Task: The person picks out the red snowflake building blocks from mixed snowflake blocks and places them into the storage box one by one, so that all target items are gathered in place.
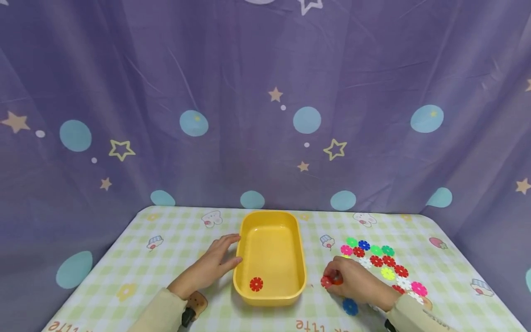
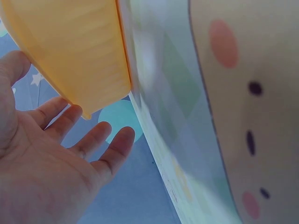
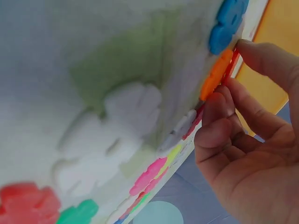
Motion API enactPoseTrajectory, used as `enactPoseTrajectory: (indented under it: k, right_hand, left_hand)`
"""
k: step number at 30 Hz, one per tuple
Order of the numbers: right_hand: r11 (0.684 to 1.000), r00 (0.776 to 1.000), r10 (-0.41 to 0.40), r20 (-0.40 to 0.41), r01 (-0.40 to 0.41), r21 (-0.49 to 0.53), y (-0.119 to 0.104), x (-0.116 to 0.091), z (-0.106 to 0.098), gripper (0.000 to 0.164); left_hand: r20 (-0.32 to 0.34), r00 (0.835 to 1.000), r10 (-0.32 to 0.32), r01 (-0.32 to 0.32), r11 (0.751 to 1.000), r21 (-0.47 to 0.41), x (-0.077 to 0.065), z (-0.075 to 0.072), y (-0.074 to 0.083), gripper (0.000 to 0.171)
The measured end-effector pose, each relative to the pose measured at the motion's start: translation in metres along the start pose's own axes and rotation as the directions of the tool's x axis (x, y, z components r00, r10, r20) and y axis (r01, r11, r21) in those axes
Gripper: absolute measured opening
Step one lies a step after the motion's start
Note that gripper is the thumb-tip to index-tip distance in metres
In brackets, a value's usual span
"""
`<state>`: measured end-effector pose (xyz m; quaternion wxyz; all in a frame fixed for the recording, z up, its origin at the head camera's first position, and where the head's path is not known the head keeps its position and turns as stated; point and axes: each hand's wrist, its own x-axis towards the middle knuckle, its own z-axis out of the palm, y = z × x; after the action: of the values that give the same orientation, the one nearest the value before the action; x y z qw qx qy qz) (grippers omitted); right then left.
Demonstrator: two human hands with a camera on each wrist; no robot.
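Hands work on either side of the yellow tray (image 1: 271, 249). Your left hand (image 1: 209, 265) slants in with fingers spread and loosely extended, fingertips at the tray's left rim, apparently steadying it. One red disc (image 1: 256, 284) lies inside, near the end closest to you. Right of the tray, your right hand (image 1: 352, 279) sits low over the worktop (image 1: 315, 302), knuckles up, thumb and forefinger pinching a second red disc (image 1: 326, 281) by its edge. An orange disc (image 3: 216, 74) shows beside those fingers; whether they hold it too, you cannot tell. A blue disc (image 1: 350, 306) lies just nearer you, the mixed discs (image 1: 388, 261) beyond and rightward. Picking up looks like the step in hand; the next move likely calls for a firm pinch and a clean lift.
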<state>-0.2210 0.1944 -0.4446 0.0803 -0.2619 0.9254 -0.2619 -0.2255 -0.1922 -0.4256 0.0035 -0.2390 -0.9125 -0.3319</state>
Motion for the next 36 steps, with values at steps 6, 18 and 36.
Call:
enactPoseTrajectory:
  k: [6, 18, 36]
  right_hand:
    - [1.0, 1.0, -0.021, -0.013, 0.022, 0.011, -0.003, 0.0, 0.0, 0.02]
    - [0.997, 0.998, -0.063, -0.005, 0.063, 0.043, -0.005, 0.001, 0.0, 0.021]
    - [0.956, 0.924, -0.287, -0.252, 0.293, -0.012, -0.016, 0.01, -0.041, 0.029]
  left_hand:
    - [0.004, 1.0, 0.003, -0.003, 1.0, 0.001, 0.0, 0.0, 0.0, 0.056]
    - [-0.001, 1.0, 0.011, -0.011, 1.0, 0.007, 0.0, 0.0, -0.001, 0.055]
    - [-0.013, 1.0, -0.001, 0.001, 1.0, 0.001, -0.001, 0.001, 0.0, 0.055]
